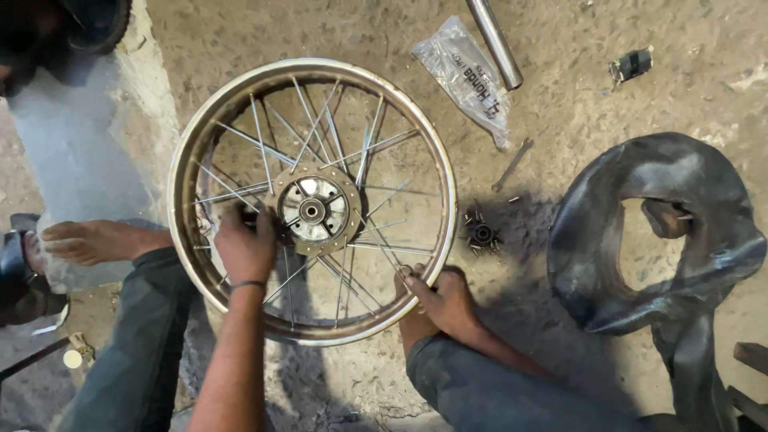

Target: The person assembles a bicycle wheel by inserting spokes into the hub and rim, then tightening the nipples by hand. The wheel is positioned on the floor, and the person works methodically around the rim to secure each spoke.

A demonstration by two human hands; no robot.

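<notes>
A spoked motorcycle wheel (438, 172) lies flat on the dirt floor between my legs, its rim worn and rusty. The metal hub (314, 210) sits in its middle with thin spokes fanning out. My left hand (244, 246) reaches in over the spokes just left of the hub, fingers closed around them; whether it also holds a small tool is hidden. My right hand (438, 300) rests on the rim's near-right edge, fingertips pinched at the rim where a spoke ends. My bare left foot (96, 240) lies beside the wheel's left side.
A black inner tube (664, 232) lies crumpled at the right. A small dark star-shaped part (482, 234) sits just right of the rim. Behind are a thin wrench (512, 164), a clear plastic bag (468, 76) and a metal pipe (496, 40). A concrete step (80, 160) runs along the left.
</notes>
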